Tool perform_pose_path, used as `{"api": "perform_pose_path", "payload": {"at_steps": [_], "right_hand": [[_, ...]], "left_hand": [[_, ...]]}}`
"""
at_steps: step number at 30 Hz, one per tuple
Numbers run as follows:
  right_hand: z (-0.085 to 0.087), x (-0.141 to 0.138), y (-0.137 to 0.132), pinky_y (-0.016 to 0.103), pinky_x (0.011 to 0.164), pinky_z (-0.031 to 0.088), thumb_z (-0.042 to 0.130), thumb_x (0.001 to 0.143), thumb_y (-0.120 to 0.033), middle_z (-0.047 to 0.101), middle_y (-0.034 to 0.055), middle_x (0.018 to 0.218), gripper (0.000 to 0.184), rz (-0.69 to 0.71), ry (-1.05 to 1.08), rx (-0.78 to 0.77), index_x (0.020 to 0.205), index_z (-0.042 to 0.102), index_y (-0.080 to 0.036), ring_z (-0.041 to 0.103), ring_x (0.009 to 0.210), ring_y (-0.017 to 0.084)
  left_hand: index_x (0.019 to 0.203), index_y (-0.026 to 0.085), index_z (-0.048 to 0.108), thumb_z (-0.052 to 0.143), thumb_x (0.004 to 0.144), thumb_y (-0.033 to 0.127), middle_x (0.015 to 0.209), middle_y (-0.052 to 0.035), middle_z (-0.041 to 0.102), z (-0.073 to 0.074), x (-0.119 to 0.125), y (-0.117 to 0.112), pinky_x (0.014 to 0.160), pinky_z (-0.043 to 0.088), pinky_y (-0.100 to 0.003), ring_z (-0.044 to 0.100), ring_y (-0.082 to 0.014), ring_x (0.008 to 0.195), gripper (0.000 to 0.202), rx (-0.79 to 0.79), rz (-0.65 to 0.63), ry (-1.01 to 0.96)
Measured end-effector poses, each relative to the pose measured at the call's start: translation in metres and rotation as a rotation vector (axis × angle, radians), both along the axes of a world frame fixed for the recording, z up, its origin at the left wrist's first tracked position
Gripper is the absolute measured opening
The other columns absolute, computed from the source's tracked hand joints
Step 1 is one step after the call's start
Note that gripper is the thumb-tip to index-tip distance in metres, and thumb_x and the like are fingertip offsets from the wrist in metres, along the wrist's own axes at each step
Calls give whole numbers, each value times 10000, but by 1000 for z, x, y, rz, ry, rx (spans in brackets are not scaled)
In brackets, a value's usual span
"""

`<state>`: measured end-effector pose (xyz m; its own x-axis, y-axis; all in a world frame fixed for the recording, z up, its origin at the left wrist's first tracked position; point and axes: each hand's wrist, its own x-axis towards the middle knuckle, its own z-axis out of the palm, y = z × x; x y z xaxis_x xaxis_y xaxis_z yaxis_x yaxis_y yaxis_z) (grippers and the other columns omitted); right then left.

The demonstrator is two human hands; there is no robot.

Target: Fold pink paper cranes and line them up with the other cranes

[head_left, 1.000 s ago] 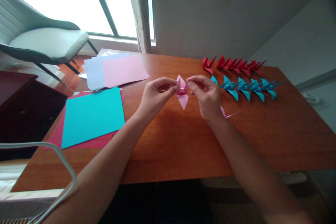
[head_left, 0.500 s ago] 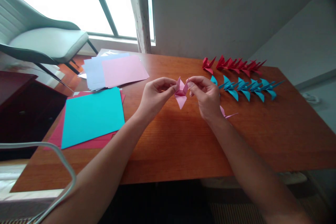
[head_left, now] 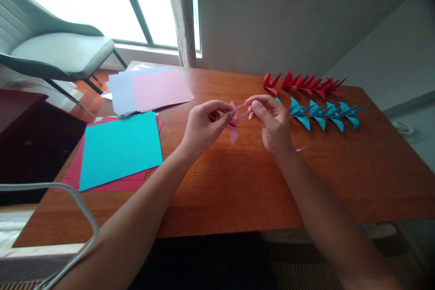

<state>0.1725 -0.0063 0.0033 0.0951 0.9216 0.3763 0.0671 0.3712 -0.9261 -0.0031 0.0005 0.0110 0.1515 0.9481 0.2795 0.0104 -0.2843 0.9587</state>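
My left hand pinches a pink origami crane between thumb and fingers. Its two narrow points stick out to the right, and one folded wing hangs below my fingers. My right hand is beside those points, thumb and fingers curled but apart; a point's tip lies close to its fingertips, and whether they touch I cannot tell. Behind my right wrist, the thin tip of another pink folded piece shows on the table, the rest hidden.
A row of blue origami cranes stands at the right, with red cranes behind it. Blue paper lies over red sheets at the left. Pink paper and pale lilac paper lie farther back. A white cable crosses near my left forearm.
The crane has turned, so its two points now lean right instead of standing apart. My right hand has shifted slightly right, its thumb lifted off the paper. The left still holds on.
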Motion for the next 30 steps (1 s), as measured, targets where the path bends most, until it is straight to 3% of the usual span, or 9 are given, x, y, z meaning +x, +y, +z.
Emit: {"api": "perform_pose_path", "payload": {"at_steps": [2,5,11,20,26,30], "right_hand": [[1,0,-1,324,814,534,696,904,-369,721,-3,972,96,-12,-83,32,931,726,-281,650,915,173],[2,0,-2,328,808,532,709,891,-338,713,-2,973,63,-2,-172,55,910,718,-279,655,938,181],[1,-1,-2,327,782,527,691,915,-307,715,-5,962,33,22,-210,77,906,720,-294,659,925,177],[2,-2,-4,343,783,542,695,917,-345,729,-3,956,67,34,-211,76,906,723,-285,669,907,185],[1,-4,-4,333,759,538,691,920,-334,725,-7,924,63,27,-209,61,885,713,-288,670,881,176],[1,-6,-5,324,746,541,711,908,-338,727,-7,913,79,33,-182,42,876,711,-266,678,849,167]], "left_hand": [[796,197,766,759,829,270,734,-26,734,-1,0,0,559,433,-257,579,-114,589,80,112,56,116],[798,213,763,730,837,234,743,-20,715,-2,0,0,566,408,-268,533,-110,586,56,228,104,214],[792,213,761,698,839,181,737,-14,680,1,-1,0,595,412,-270,540,-115,614,85,281,114,250],[786,210,773,748,831,226,738,-13,704,3,1,-2,591,405,-280,547,-116,606,54,154,74,136],[816,177,765,822,790,452,771,-43,732,2,2,-3,602,455,-268,624,-147,669,282,-37,-34,-37],[826,174,761,851,743,495,809,-53,751,-1,3,-2,638,490,-262,645,-153,703,344,-96,-52,-68]]}}
